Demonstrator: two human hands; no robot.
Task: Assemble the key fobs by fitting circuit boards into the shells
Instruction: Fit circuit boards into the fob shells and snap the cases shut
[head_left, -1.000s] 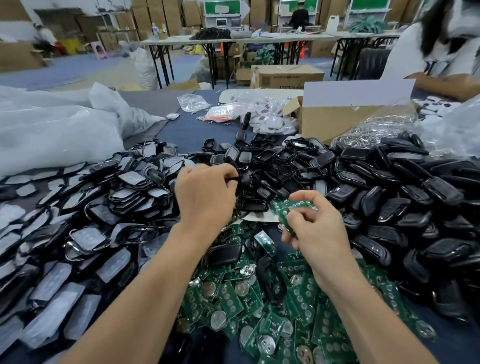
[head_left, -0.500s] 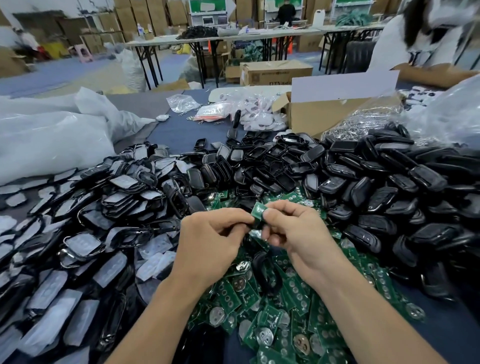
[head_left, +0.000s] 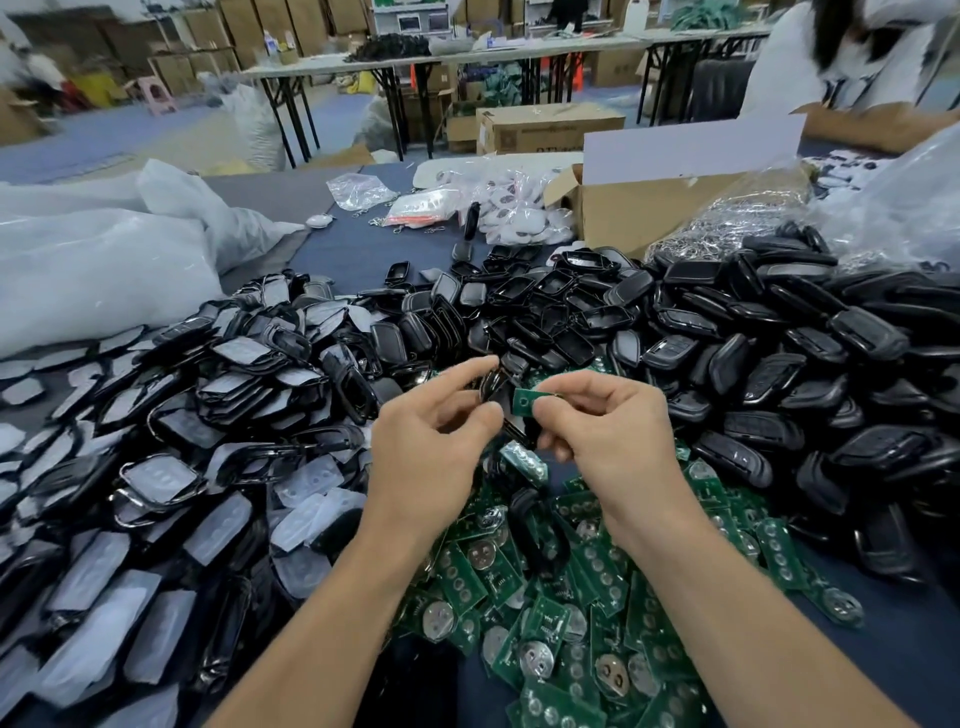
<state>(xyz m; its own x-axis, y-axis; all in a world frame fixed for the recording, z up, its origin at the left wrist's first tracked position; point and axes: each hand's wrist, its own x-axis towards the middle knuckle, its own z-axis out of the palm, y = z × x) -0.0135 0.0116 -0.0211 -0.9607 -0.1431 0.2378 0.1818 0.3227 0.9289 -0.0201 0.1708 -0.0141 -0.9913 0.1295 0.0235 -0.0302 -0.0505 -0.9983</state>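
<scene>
Since the left hand (head_left: 431, 447) came back from the shell pile (head_left: 571, 322), the two parts meet.
Its thumb and fingers hold a black shell (head_left: 491, 388), pointer finger stuck out. The right hand (head_left: 608, 431) pinches a green circuit board (head_left: 523, 402) right against it, above the heap of boards (head_left: 519, 597). I think pushing it in comes next.

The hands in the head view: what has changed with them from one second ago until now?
The left hand drew back from the pile of black shells towards the body, with one shell in its fingers. The right hand kept its pinch on a green circuit board and brought it beside that shell. The pile of shells and the heap of boards stayed as they were.
</scene>
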